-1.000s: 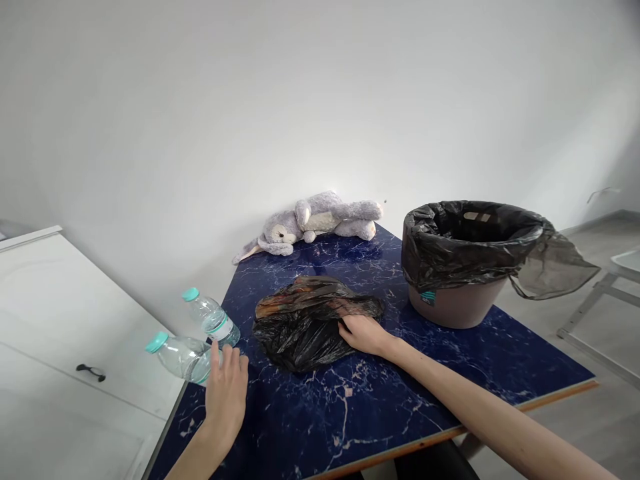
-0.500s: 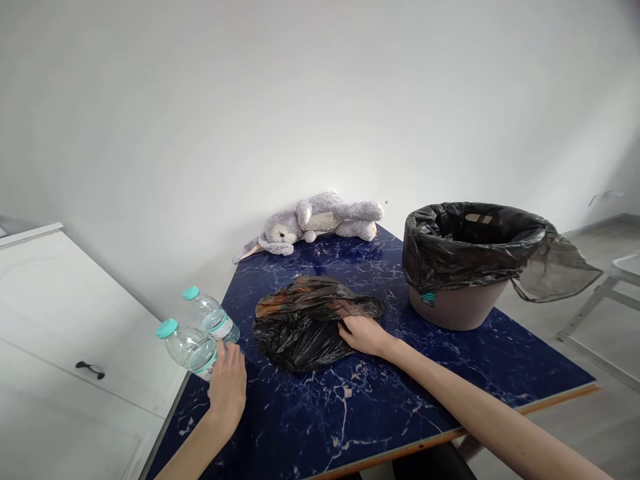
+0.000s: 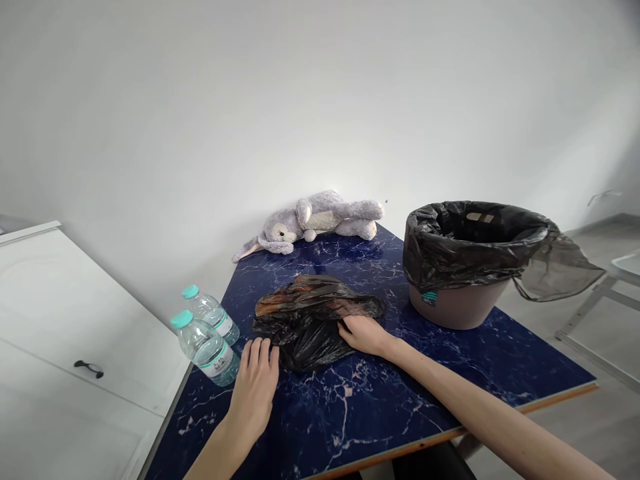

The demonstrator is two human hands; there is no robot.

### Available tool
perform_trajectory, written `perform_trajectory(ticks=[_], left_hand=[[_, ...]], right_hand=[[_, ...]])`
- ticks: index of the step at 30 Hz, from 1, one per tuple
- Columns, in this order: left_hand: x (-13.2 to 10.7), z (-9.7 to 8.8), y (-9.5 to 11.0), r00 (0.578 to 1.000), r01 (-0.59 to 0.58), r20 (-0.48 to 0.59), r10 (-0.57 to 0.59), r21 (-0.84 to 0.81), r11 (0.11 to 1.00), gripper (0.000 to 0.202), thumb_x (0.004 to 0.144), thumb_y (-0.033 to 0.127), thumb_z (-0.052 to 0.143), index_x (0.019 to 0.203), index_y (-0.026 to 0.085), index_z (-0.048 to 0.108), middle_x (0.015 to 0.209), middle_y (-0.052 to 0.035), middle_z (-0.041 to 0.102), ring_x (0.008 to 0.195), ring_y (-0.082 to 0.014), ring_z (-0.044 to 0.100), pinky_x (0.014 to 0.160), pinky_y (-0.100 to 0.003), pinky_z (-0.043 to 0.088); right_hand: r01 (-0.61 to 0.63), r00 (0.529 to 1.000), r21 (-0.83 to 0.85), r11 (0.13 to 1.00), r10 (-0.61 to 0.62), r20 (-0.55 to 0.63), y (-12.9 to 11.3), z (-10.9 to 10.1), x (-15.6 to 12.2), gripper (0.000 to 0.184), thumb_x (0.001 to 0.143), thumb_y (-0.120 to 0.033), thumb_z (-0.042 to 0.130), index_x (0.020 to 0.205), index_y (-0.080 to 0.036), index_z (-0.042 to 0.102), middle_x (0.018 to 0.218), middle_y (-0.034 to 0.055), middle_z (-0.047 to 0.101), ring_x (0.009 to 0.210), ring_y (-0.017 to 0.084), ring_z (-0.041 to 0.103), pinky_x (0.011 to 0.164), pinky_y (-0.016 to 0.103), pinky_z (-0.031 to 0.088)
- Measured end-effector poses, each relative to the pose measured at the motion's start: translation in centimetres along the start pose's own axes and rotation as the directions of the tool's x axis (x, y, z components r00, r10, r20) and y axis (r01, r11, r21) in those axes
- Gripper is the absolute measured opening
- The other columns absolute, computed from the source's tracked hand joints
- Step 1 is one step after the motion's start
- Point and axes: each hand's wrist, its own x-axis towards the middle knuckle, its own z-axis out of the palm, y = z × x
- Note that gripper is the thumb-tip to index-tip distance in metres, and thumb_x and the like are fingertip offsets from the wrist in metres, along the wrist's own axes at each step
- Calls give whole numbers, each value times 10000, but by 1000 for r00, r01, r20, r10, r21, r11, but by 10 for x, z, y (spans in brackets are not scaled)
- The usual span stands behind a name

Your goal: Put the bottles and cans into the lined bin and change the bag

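Observation:
A crumpled black plastic bag (image 3: 310,333) with something orange-brown showing through it lies mid-table. My right hand (image 3: 366,335) grips its right side, the fingers partly hidden under the film. By the bag's lower left edge is my left hand (image 3: 257,377), fingers stretched out and nothing held. Just left of that hand stands a clear water bottle (image 3: 210,350) with a turquoise cap and white label. A second, similar bottle (image 3: 213,313) stands right behind it.
The blue marbled table (image 3: 345,427) carries a grey plush rabbit (image 3: 320,220) lying at the back by the wall. On the right stands a brown bin (image 3: 457,307) with a black liner. A white cabinet (image 3: 75,320) is left of the table, and a folding chair (image 3: 595,313) is right.
My left hand has let go of the nearer bottle and moved right toward the bag. That bottle now stands slightly further right and more upright. My right hand has stayed on the bag.

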Motion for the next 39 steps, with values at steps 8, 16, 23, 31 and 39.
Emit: perform_trajectory(ticks=[8,16,23,31,39], left_hand=[[45,-48,37,971,-240,-172,168,-672,700,371,1067,127,366,1336,266,581,1328,-89,658,1254,-225,640,1078,-408,548],[93,13,61,995,-94,-95,41,-659,746,524,1125,366,329,1632,233,347,1666,-158,405,1579,-338,366,1193,-488,480],[120,30,28,950,240,-99,-297,-376,895,443,1043,260,417,1354,-20,563,1320,-321,575,1347,-463,526,1101,-600,439],[135,25,-13,956,290,56,-288,-320,902,380,817,131,661,1185,35,658,1291,-309,645,1296,-477,555,1094,-597,413],[116,-31,-23,973,229,135,-185,-620,751,460,883,412,741,1265,184,625,1291,-156,715,1149,-319,708,936,-383,573]], right_hand=[[35,999,64,997,-34,-12,0,-3,1,530,1014,-171,452,1541,-183,502,1489,147,642,1397,272,601,1171,388,472],[163,973,80,983,-147,-179,3,-5,6,750,985,-85,350,1706,-218,193,1629,112,507,1490,264,503,1265,497,389],[124,962,99,987,-96,-255,2,-8,9,751,965,-104,414,1688,-229,256,1489,121,638,1356,299,620,1186,464,485],[6,960,103,995,23,-279,4,-8,8,642,935,-95,430,1576,-137,416,1266,173,716,1180,310,684,1063,481,558],[19,934,125,992,27,-357,18,-1,14,680,889,-80,471,1564,-157,438,1394,175,658,1342,328,600,1182,529,464]])
